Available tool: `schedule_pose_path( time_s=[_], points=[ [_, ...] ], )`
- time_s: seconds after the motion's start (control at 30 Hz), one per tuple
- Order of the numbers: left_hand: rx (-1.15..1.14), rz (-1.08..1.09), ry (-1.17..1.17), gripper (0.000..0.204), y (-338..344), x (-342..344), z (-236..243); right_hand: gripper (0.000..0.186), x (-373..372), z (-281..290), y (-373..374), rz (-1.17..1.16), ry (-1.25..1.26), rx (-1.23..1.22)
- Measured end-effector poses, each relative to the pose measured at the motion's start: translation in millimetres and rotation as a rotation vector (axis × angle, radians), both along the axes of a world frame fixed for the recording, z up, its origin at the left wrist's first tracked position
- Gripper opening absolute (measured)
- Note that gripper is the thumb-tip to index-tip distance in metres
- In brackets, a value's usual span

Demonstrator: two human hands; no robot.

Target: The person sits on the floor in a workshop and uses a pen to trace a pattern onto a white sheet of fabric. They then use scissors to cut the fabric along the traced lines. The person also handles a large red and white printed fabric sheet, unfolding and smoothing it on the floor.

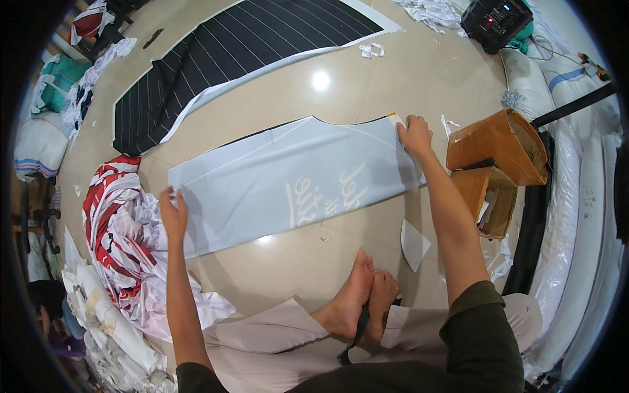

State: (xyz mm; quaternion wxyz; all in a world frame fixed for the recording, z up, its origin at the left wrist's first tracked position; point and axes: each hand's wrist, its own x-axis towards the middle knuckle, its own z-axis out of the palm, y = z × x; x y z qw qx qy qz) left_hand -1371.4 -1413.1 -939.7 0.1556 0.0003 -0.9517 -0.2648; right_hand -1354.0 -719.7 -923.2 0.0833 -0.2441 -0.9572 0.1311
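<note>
A long pale blue fabric piece (262, 183), with white printed lettering and a curved cutout along its far edge, lies across the tiled floor in front of my crossed legs. Dark material shows as a thin strip along that far edge. My left hand (172, 204) pinches the piece at its left end, beside a heap of red and white fabric (121, 223). Near the far right corner, my right hand (413, 134) has its fingers closed on the fabric's edge. A small white scrap (413, 243) lies below the piece, right of my bare feet (354, 295).
A black striped fabric piece (236, 59) lies beyond. At right stand two cardboard boxes (491, 144) beside long wrapped rolls (576, 262), with a black speaker (490, 26) at the back. Bags (42, 141) and piled pale fabric (111, 327) crowd the left side.
</note>
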Motion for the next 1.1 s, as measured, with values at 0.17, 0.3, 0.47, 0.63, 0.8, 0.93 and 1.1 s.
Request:
schedule_pose_path(
  time_s=[0.17,0.3,0.47,0.63,0.8,0.93,1.1],
  points=[
    [-0.383,0.234,0.106,0.037,-27,-71,-35,0.03,-18,-9,-11,-0.063,-0.053,-0.06],
    [-0.207,0.222,-0.013,0.035,-22,-80,-51,0.026,-23,-8,8,0.029,0.034,-0.255],
    [0.148,0.174,0.045,0.03,-56,-99,-54,0.022,-37,-17,22,0.057,0.252,-0.704],
    [0.311,0.171,0.035,0.031,-54,-103,-53,0.027,-37,-9,16,-0.109,0.202,-0.657],
    [0.248,0.179,0.06,0.031,-66,-110,-55,0.026,-45,-17,16,-0.126,0.249,-0.555],
    [0.209,0.22,0.074,0.032,-58,-113,-60,0.022,-45,-18,14,-0.157,0.279,-0.489],
    [0.108,0.266,0.07,0.037,-54,-113,-58,0.023,-46,-19,13,-0.154,0.284,-0.401]
  ],
)
